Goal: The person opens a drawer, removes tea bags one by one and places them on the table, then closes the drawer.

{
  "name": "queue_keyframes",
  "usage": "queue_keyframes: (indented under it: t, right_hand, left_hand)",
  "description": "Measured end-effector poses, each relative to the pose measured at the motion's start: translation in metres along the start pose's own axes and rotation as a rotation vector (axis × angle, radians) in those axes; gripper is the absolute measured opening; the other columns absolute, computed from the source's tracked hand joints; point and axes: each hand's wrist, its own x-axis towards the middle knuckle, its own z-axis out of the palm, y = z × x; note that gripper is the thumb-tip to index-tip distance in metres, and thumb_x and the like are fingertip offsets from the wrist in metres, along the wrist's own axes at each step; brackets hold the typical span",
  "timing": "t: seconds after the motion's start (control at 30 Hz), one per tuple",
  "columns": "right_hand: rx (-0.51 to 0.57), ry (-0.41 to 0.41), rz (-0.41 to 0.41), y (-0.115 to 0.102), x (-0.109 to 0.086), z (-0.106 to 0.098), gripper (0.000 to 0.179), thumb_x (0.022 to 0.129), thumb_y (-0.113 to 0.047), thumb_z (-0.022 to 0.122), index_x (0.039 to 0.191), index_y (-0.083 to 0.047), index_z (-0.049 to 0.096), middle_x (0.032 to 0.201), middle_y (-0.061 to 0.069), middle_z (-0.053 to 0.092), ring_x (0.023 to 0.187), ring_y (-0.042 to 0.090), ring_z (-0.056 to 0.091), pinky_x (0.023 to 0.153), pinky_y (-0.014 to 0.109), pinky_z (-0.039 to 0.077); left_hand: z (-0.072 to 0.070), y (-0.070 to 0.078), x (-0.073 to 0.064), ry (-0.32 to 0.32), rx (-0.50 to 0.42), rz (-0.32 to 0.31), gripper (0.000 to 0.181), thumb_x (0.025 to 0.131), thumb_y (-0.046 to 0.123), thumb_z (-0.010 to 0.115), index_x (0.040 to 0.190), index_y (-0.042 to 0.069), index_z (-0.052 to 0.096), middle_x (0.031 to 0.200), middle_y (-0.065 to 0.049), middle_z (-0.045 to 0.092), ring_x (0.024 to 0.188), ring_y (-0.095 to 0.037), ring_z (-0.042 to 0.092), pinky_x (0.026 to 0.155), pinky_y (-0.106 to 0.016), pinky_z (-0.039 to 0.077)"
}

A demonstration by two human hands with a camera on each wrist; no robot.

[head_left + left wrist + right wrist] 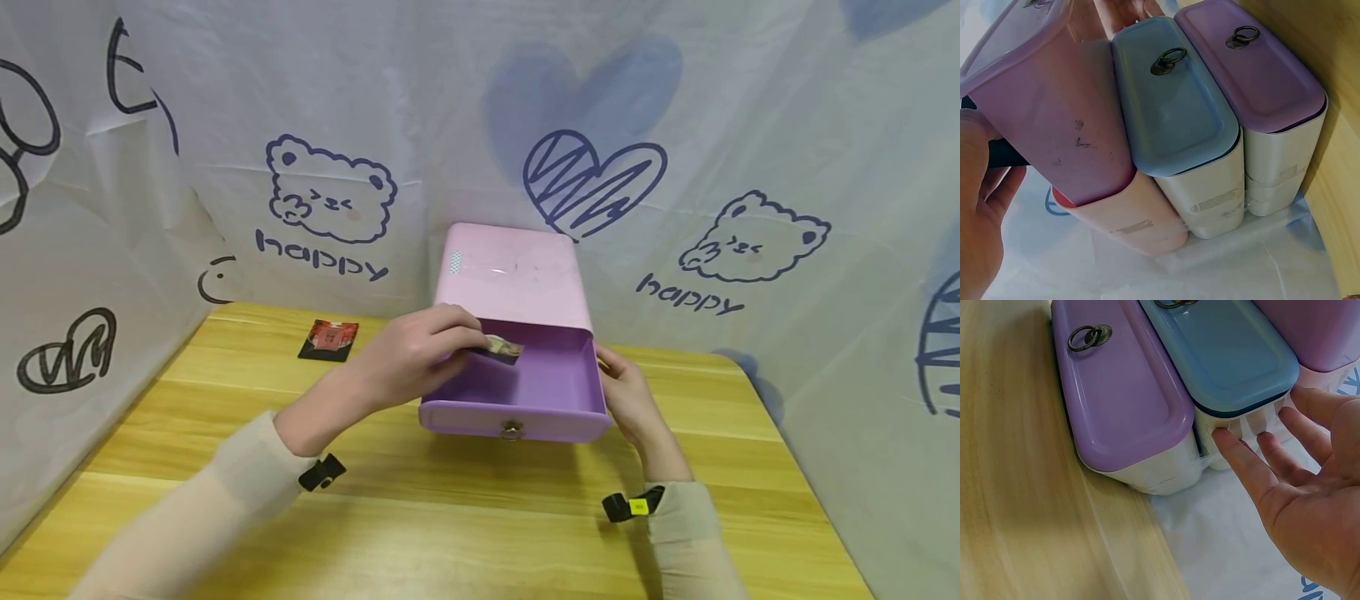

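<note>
A small flat dark packet with a pale yellowish print is pinched in my left hand, over the pulled-out top drawer of a stacked drawer unit. In the left wrist view, the left hand is at the side of that open drawer, the packet showing as a dark edge. My right hand touches the unit's right side. In the right wrist view, the right hand has its fingertips against the casing beside the blue drawer.
A red and black packet lies on the wooden table left of the unit. Below the blue drawer is a shut purple drawer with a ring pull. A printed white curtain hangs behind.
</note>
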Motion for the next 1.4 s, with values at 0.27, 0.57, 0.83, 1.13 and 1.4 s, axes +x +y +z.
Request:
queue_keyframes:
  t: [0.27,0.57,0.83,1.13,1.4]
  right_hand:
    - [-0.005,0.005,0.018,0.0,-0.001,0.001,0.051,0.108,-0.007,0.05,0.156,0.005,0.039,0.159,0.025,0.041,0.108,0.004,0.063,0.091,0.024,0.057]
    - [-0.017,0.007,0.028,0.0,-0.003,0.0,0.052,0.108,-0.009,0.051,0.157,0.004,0.038,0.16,0.024,0.04,0.12,0.013,0.06,0.093,0.023,0.055]
    - [-0.027,0.014,0.035,0.0,-0.002,0.0,0.052,0.108,-0.008,0.051,0.157,0.004,0.039,0.161,0.023,0.04,0.121,0.014,0.059,0.093,0.022,0.055]
    - [-0.03,0.017,0.032,0.001,-0.002,0.001,0.052,0.107,-0.008,0.052,0.156,0.004,0.04,0.16,0.024,0.041,0.113,0.006,0.061,0.092,0.022,0.056]
    - [-0.025,0.016,0.019,0.002,-0.002,0.001,0.051,0.107,-0.008,0.052,0.156,0.005,0.04,0.159,0.025,0.042,0.109,0.002,0.062,0.091,0.023,0.056]
  left_hand:
    - [-0.006,0.006,-0.013,0.094,0.034,-0.014,0.031,0.08,-0.009,0.08,0.107,0.003,0.074,0.108,-0.009,0.07,0.097,-0.022,0.068,0.085,-0.033,0.06]
    - [-0.007,0.005,-0.034,0.194,0.012,-0.052,0.034,0.076,-0.014,0.079,0.105,0.003,0.075,0.109,-0.01,0.07,0.1,-0.026,0.068,0.087,-0.037,0.06]
    - [-0.01,0.0,-0.051,0.295,0.082,-0.036,0.026,0.08,-0.011,0.076,0.102,0.003,0.078,0.105,-0.011,0.07,0.096,-0.027,0.068,0.082,-0.038,0.06]
    - [-0.017,-0.02,-0.073,0.333,0.182,-0.122,0.021,0.081,-0.007,0.076,0.1,0.002,0.078,0.102,-0.014,0.069,0.095,-0.031,0.068,0.082,-0.041,0.059]
    - [-0.021,-0.045,-0.091,0.321,0.193,-0.242,0.027,0.077,-0.015,0.077,0.099,0.001,0.077,0.1,-0.016,0.067,0.088,-0.031,0.066,0.074,-0.039,0.058]
